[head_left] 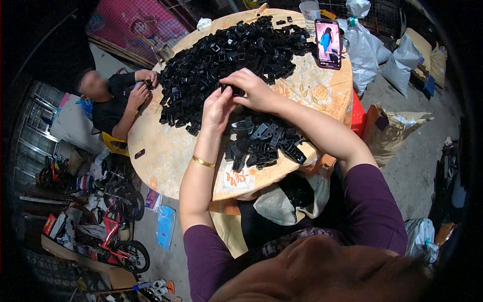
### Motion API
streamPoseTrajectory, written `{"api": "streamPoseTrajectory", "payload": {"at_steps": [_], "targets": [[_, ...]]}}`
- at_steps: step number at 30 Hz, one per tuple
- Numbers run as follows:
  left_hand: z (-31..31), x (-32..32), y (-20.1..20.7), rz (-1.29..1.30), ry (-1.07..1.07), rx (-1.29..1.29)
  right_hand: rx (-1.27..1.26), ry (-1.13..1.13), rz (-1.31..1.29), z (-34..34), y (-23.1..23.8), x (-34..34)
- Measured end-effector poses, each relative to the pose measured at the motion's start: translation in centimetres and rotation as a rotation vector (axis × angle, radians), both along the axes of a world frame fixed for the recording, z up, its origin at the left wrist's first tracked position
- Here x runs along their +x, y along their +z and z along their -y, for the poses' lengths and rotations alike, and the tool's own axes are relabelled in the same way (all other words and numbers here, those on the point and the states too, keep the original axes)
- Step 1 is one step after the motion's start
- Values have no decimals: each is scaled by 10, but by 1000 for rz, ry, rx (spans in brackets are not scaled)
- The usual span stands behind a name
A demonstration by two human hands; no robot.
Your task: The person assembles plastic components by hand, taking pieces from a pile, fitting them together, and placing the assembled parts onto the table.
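A small black plastic part [240,92] sits between my two hands, mostly covered by the fingers. My left hand [217,108] grips it from the left, thumb up and fingers curled. From the other side my right hand [254,90] pinches it with bent fingers. Just beyond them spreads a big heap of black plastic parts [216,55] on the round table [156,166] with its patterned cloth. Nearer to me, between my forearms, lies a smaller group of black clip-like parts [269,136]. The exact shape of the held part is hidden.
A phone [328,45] stands at the far right of the table, by a clear plastic cup [310,17]. Across to the left a person [118,100] handles black parts. An open sack [276,205] hangs below the near edge. White sacks [363,55] stand right.
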State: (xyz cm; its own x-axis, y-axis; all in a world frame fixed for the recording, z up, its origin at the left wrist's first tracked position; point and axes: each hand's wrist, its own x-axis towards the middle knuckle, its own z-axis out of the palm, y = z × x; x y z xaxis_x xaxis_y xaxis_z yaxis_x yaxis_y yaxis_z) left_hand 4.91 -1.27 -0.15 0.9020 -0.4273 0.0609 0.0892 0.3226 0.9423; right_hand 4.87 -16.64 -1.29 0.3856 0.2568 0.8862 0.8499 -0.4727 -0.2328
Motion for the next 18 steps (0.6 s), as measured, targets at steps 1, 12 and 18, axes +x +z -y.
{"api": "streamPoseTrajectory", "payload": {"at_steps": [1,12,18], "targets": [[-2,2,1,0,4,3,3,4,0,0,1,-1],[-1,-6,12,307,95,78,271,418,-726,14,0,10],[-8,-21,28,709,-147,709,148,-498,-510,67,-11,53]]}}
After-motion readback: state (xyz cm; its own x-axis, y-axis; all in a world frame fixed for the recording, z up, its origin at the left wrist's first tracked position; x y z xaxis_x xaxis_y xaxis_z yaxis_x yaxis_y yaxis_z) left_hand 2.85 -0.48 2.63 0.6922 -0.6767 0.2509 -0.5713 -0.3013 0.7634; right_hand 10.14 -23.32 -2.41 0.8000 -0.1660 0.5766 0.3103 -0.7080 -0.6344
